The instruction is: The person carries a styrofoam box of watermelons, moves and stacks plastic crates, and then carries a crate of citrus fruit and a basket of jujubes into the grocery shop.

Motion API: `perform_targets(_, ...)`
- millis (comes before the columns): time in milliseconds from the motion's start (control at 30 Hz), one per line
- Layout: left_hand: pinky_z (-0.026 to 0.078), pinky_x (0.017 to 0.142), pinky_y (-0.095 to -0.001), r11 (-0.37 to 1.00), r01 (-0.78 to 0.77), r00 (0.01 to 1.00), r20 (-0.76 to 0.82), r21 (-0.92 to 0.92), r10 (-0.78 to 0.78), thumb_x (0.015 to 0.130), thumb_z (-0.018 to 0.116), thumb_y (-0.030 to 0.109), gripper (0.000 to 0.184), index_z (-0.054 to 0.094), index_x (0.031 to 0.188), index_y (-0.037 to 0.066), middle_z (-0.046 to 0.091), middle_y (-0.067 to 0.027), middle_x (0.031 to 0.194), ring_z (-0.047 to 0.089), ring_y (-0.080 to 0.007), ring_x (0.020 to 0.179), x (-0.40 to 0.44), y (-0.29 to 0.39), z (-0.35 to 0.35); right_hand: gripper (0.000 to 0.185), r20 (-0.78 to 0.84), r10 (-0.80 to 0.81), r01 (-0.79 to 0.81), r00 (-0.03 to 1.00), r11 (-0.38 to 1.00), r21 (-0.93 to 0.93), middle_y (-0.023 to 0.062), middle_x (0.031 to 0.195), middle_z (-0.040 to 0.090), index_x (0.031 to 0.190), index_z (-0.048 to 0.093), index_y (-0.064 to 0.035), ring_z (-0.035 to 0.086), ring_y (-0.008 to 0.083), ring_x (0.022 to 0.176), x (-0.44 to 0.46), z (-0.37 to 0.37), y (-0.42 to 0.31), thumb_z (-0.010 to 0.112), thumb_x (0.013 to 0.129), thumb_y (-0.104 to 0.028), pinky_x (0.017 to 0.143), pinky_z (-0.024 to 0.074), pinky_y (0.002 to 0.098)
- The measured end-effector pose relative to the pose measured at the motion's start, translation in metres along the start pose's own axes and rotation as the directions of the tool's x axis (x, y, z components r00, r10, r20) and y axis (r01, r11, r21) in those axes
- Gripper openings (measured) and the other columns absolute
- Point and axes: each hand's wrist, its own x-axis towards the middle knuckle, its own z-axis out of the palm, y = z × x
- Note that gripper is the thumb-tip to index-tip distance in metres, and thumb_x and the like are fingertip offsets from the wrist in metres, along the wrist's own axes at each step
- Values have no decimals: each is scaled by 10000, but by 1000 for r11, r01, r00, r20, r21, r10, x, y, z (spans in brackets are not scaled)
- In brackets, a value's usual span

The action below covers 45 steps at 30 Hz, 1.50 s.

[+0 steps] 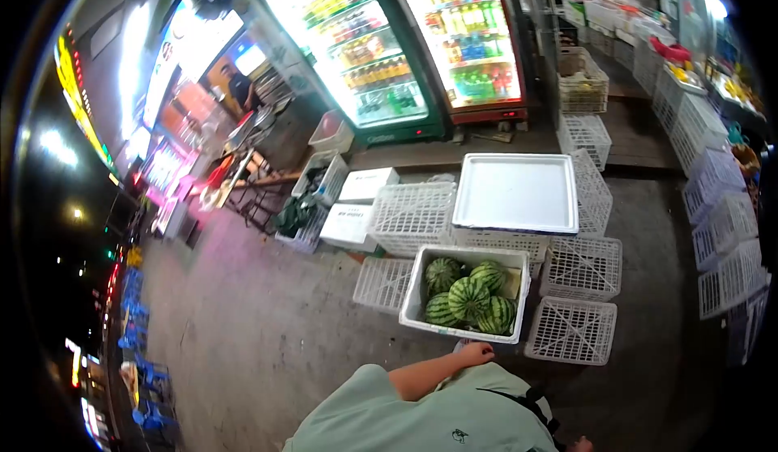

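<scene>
My left hand [476, 354] is in front of my shirt, just below the near edge of a white foam box [413, 320]. Its fingers look curled in; whether anything is inside them is too small to tell. Several striped watermelons [468, 299] lie in the box, with a pale yellowish piece at its right side. At the bottom edge, right of my shirt, only a small part of my right hand [582, 445] shows, its fingers unclear. Behind the watermelons, a large white tray [515, 193] rests on top of white crates.
White plastic crates [572, 330] stand on the floor right and left of the box. White cartons [350, 225] are farther left. Two lit drink fridges [466, 39] stand behind. Stacked crates [721, 221] line the right side. A person [241, 87] is at the back left.
</scene>
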Motion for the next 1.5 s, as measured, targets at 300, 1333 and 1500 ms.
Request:
perform_targets(300,531,790,-438,911,391,911,86,131,-403,823,596,389,358,717,1001,104,700,-169,948,667,-343,863,-101,-124,5,172,149,491,-392,858,442,807,23,659,483,984,544,-98,456,148,474,98,-69,-147,556,954,-267,386,355,324)
perform_targets(1333,513,844,-432,859,-310,864,499,408,75,874,538,455,443,712,1044,84,701,-178,1028,676,-346,936,158,-70,-49,317,264,637,-592,724,378,712,171,990,679,1020,686,-49,646,306,953,-205,198,-256,499,953,-296,824,499,422)
perform_targets(1500,520,845,-381,805,-470,780,597,361,188,862,598,386,399,699,1110,90,714,-158,986,686,-279,945,158,-9,8,392,255,554,-567,793,517,641,182,943,682,926,697,-48,650,291,945,-179,197,-192,447,966,-346,798,487,447)
